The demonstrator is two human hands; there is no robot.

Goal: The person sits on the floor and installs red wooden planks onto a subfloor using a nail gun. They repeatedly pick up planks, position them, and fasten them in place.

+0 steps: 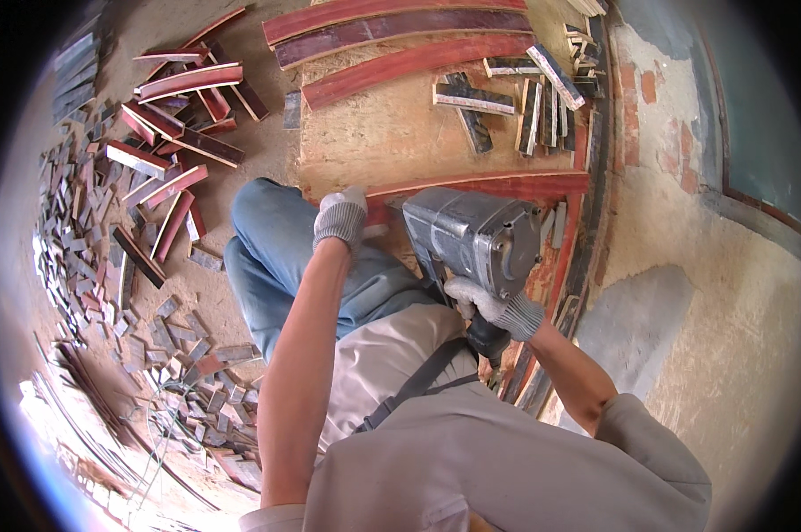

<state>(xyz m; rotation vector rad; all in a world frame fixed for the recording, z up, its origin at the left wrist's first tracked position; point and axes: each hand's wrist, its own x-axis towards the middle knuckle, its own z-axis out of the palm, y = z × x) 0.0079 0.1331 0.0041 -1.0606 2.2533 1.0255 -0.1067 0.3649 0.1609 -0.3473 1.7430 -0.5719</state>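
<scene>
My right hand [487, 300], in a pale knitted glove, wraps round the handle of a large grey nail gun [471, 232]. The tool's body hides part of the work under it. Beyond the gun runs a long red wooden strip [525, 183] over a plywood sheet [365, 146]. At the strip's left end, next to my bent knee, my gloved left hand [340, 217] is closed on it, with the fingertips mostly hidden. A shorter red face of wood [380, 214] shows between the left hand and the gun.
Longer red boards [409, 66] lie across the sheet's far side. Short black-faced blocks [542, 115] are piled at its far right. Red offcuts [174, 124] and many small scraps [72, 222] litter the floor at left. A worn plaster wall [675, 213] stands at right.
</scene>
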